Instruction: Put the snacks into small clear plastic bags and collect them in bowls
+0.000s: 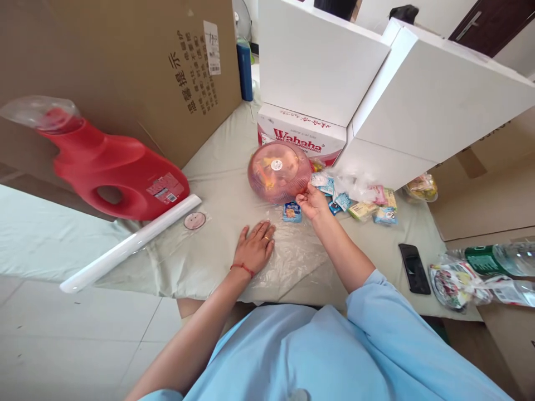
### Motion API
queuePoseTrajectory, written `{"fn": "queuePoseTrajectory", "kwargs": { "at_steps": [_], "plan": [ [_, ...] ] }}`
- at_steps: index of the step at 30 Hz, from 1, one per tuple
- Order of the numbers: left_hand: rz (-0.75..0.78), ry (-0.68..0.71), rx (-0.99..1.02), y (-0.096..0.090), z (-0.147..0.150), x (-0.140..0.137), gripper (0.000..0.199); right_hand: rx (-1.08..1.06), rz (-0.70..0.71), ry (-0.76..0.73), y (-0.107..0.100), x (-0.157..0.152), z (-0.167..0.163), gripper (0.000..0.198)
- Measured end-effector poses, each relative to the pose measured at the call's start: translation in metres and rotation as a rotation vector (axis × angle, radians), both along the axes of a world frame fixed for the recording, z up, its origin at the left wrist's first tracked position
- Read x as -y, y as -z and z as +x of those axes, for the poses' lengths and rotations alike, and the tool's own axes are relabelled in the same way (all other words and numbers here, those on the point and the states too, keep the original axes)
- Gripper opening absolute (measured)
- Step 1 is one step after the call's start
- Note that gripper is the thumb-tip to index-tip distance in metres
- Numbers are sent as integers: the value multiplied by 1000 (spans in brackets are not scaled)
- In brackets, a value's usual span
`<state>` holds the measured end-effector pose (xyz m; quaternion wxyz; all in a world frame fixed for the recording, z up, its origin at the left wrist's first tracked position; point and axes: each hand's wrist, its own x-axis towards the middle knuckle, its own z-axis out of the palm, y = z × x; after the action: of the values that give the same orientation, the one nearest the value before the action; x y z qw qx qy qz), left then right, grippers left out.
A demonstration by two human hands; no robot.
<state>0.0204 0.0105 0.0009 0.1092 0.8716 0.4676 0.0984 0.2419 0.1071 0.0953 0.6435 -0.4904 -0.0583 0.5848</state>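
Left hand point(254, 246) just chills flat on the pale cloth-covered table point(221, 192), right hand point(310, 201) grips a round see-through pink plastic container point(279, 179).

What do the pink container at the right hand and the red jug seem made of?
Pink container: ribbed, glossy, translucent, probably plastic since coloured shapes show through; glass is possible. Red jug: likely moulded plastic, opaque, with soft sheen and smooth curves.

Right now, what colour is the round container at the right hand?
The round container is see-through pinkish red, best seen in the head view.
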Motion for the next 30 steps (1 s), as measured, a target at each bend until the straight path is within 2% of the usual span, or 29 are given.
{"fn": "queuePoseTrajectory", "kwargs": {
  "at_steps": [2,5,8,10,12,14,16,17,19,22,25,27,30],
  "plan": [
    [-5,1,-16,-1,1,0,53,11,102,-50,-5,11,4,25],
    [-15,9,-34,-3,1,0,55,159,255,-55,-23,31,25,20],
    [-36,12,-48,-4,-1,3,58,407,340,48,-46,66,68,21],
    [-46,7,-61,-4,-3,6,58,641,348,134,-60,106,103,26],
    [-47,6,-75,-3,-7,8,59,926,285,203,-68,156,133,32],
    [-46,14,-80,-2,-11,10,60,1249,126,245,-69,212,154,36],
    [-46,23,-77,-1,-13,11,61,1581,-84,165,-64,265,161,31],
    [-47,26,-77,0,-14,11,61,1719,-146,115,-59,288,160,27],
    [-51,29,-81,0,-15,9,61,1905,-167,16,-44,324,153,17],
    [-56,39,-96,1,-14,6,63,1986,-120,-71,-15,353,138,7],
    [-54,44,-100,1,-14,4,64,1948,-133,-163,7,366,131,12],
    [-54,42,-100,1,-14,4,64,1863,-115,-305,9,370,135,16],
    [-58,41,-99,1,-14,3,65,1657,-114,-520,-9,368,158,26]
  ]
}}
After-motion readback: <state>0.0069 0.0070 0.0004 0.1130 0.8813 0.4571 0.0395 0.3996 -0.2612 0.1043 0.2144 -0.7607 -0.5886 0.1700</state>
